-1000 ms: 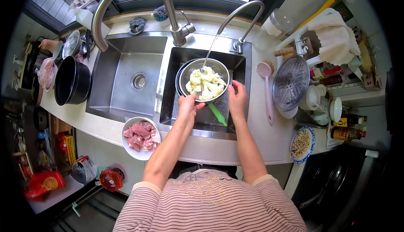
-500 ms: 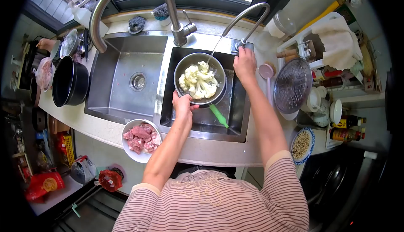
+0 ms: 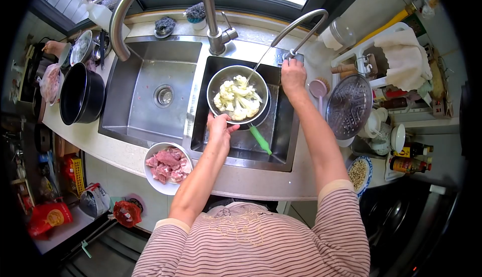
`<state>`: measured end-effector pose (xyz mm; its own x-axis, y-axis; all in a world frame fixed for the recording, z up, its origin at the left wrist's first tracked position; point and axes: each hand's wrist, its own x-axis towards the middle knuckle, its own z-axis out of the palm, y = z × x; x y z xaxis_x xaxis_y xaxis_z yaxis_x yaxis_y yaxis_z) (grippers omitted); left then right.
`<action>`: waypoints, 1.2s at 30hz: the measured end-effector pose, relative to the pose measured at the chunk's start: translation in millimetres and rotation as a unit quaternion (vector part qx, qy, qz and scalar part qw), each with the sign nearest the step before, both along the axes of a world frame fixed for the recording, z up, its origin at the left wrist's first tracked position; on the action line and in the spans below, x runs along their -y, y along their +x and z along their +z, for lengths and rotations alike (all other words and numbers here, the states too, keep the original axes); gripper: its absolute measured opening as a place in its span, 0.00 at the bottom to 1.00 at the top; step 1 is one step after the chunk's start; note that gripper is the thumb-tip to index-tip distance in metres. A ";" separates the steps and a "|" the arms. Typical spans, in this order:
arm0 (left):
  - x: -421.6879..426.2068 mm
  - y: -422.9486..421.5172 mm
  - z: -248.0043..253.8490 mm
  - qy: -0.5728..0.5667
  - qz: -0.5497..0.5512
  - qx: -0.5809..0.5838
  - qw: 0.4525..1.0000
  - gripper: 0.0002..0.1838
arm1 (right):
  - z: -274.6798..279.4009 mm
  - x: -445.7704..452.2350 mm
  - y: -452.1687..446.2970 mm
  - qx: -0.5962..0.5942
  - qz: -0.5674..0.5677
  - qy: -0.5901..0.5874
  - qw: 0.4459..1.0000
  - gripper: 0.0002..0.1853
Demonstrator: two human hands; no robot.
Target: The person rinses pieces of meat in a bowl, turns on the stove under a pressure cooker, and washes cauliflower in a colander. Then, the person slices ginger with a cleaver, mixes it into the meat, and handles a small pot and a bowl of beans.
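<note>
A metal bowl [image 3: 215, 80] of cauliflower pieces [image 3: 238, 101] is held over the right sink basin [image 3: 281, 146]. My left hand [image 3: 219, 129] is closed on its near-left rim, thumb and fingers around the edge. Thin water runs from the slim curved faucet [image 3: 307, 40] into the bowl. At that faucet's base, my right hand [image 3: 293, 78] has its fingers closed around the small knob, which is mostly hidden. Below the bowl a green handle [image 3: 260, 140] sticks out; what it belongs to is largely covered.
A white bowl of raw meat chunks [image 3: 159, 186] sits at the counter's front edge. The large faucet [image 3: 217, 41] arches over the left basin [image 3: 145, 111]. At left stands a black pot [image 3: 83, 96]; at right are a perforated metal lid [image 3: 350, 107] and a patterned bowl [image 3: 369, 174].
The view has shifted slightly. Both hands keep their places on the bowl and the faucet base, and the water still runs.
</note>
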<state>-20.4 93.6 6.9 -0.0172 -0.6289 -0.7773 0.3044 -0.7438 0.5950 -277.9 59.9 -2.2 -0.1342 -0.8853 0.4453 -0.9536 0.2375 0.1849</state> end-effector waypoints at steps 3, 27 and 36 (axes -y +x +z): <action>-1.1 -0.3 1.3 -0.010 0.011 -0.003 1.000 0.30 | 0.2 1.3 0.1 -0.014 0.004 0.010 1.000 0.07; -7.5 8.1 19.9 -0.033 0.016 0.064 0.997 0.37 | -1.6 14.0 2.2 -0.008 -0.030 0.094 0.995 0.09; -7.8 9.5 14.4 0.008 -0.003 0.025 1.000 0.33 | 6.8 16.5 5.3 -0.012 -0.028 0.107 0.994 0.04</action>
<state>-10.9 101.4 21.3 0.0181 -0.6163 -0.7873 0.2712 -0.7549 0.5971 -272.5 43.4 4.6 -0.1769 -0.9516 0.2514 -0.9349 0.2423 0.2595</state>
